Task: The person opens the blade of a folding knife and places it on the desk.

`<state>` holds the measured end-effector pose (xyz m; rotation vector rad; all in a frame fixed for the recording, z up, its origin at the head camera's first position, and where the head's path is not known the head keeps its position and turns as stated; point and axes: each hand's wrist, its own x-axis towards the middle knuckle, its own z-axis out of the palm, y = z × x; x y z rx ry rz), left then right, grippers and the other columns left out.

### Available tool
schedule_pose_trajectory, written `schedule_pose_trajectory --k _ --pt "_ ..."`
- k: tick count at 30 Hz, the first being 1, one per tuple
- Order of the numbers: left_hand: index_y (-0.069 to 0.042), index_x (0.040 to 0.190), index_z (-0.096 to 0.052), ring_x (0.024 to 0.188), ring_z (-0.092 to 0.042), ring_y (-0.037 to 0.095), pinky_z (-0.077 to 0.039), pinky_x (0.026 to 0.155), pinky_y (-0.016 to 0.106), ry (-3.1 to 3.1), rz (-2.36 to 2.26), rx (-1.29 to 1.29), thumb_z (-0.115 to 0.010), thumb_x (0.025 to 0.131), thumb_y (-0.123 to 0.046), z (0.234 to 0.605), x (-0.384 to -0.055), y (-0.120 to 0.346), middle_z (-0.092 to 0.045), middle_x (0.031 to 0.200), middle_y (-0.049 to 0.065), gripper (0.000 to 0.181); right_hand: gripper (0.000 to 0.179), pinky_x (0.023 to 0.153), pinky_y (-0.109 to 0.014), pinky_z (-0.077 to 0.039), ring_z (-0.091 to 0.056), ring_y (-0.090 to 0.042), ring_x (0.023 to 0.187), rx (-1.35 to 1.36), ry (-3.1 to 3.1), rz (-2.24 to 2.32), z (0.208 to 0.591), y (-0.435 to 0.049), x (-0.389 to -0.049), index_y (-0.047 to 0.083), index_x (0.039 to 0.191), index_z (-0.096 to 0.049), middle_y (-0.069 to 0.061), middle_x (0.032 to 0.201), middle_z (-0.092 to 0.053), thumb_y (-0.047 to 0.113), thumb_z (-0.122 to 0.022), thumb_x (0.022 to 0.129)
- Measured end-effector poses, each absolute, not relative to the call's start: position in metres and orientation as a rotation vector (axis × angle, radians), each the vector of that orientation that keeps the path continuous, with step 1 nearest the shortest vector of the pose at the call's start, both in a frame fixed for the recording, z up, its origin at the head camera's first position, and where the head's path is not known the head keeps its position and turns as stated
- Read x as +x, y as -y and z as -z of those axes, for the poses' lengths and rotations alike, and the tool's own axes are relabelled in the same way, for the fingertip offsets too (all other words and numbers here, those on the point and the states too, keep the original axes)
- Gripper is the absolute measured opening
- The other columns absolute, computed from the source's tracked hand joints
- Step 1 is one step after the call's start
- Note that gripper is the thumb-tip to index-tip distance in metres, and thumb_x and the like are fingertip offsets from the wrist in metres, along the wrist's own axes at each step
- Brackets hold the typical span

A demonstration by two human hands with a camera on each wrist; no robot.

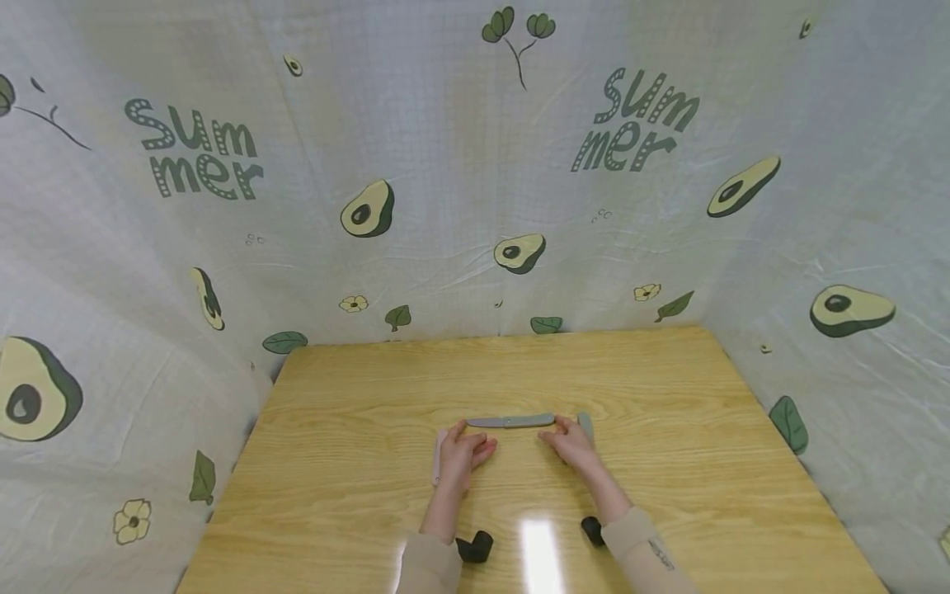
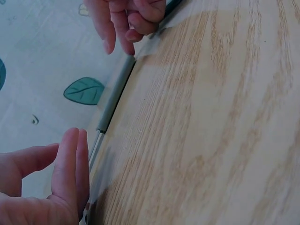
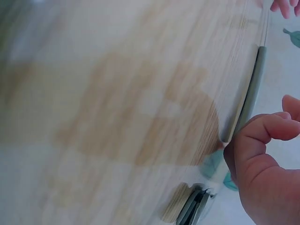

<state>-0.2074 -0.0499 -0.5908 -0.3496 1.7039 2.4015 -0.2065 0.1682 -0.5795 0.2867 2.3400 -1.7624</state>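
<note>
Broadly, and taking the knife in the head view as the clock's centre, a pale printed cloth [image 1: 445, 289] hangs at 12 o'clock and along both sides of the wooden table [image 1: 356, 388]. Sleeves [image 1: 430, 565] come in from 5 and 7 o'clock. Of the two hands, the left hand [image 1: 462, 452] sits at 8 o'clock, fingers extended and loosely spread, fingertips by the blade's tip; the right hand [image 1: 571, 444] sits near 4, fingers relaxed, a fingertip at the handle's end. Neither grips anything. The knife [image 1: 510, 421] seems to lie on the table, blade towards 9, handle towards 3.

A slip seems the likeliest trouble: a push from the handle end could drive the tip into the left fingers, and lifting by the two ends could let it roll.

The left hand partly covers a pink thing [image 1: 437, 466] at 8 o'clock; the right partly hides a grey-green thing [image 1: 585, 422] at 3, perhaps a folded knife, though the right wrist view cuts it off. Actual contact at the blade's tip is hard to make out.
</note>
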Motion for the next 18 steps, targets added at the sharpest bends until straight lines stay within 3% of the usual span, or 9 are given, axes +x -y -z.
schedule_pose_trajectory --k 4,9,12,16,18 --pt "0.009 0.151 -0.016 0.086 -0.070 0.024 -0.060 0.083 0.034 -1.724 -2.394 -0.352 -0.059 0.092 0.004 0.587 -0.206 0.054 -0.057 0.112 0.032 0.074 0.073 0.045 -0.018 -0.033 -0.037 -0.009 0.050 0.288 -2.385 1.776 0.576 -0.162 -0.203 -0.014 0.146 -0.025 0.004 0.061 -0.042 0.013 -0.064 0.091" --pt "0.007 0.149 -0.023 0.090 -0.068 0.025 -0.062 0.078 0.033 -1.813 -2.360 -0.380 -0.060 0.091 0.003 0.580 -0.205 0.063 -0.058 0.113 0.029 0.069 0.067 0.053 -0.021 -0.045 -0.052 -0.014 0.066 0.290 -2.411 1.817 0.572 -0.145 -0.198 -0.009 0.145 -0.032 -0.006 0.086 -0.055 0.012 -0.065 0.091" --pt "0.007 0.145 -0.031 0.091 -0.068 0.027 -0.062 0.075 0.032 -1.931 -2.310 -0.393 -0.062 0.090 0.002 0.575 -0.204 0.071 -0.061 0.106 0.021 0.064 0.062 0.060 -0.027 -0.052 -0.058 -0.018 0.074 0.253 -2.369 1.868 0.570 -0.129 -0.195 -0.008 0.143 -0.037 -0.013 0.100 -0.059 0.013 -0.065 0.092" --pt "0.007 0.141 -0.040 0.089 -0.066 0.030 -0.061 0.075 0.032 -2.098 -2.245 -0.410 -0.064 0.090 -0.001 0.569 -0.199 0.086 -0.063 0.101 0.015 0.058 0.061 0.071 -0.036 -0.059 -0.063 -0.027 0.088 0.134 -2.264 1.960 0.569 -0.107 -0.188 -0.011 0.141 -0.036 -0.024 0.114 -0.057 0.014 -0.064 0.093" --pt "0.007 0.139 -0.043 0.089 -0.064 0.031 -0.060 0.074 0.032 -2.221 -2.178 -0.416 -0.064 0.090 -0.002 0.567 -0.196 0.094 -0.063 0.104 0.018 0.054 0.063 0.078 -0.040 -0.060 -0.062 -0.032 0.098 0.069 -2.209 1.986 0.569 -0.096 -0.185 -0.012 0.142 -0.034 -0.028 0.121 -0.054 0.016 -0.063 0.094"
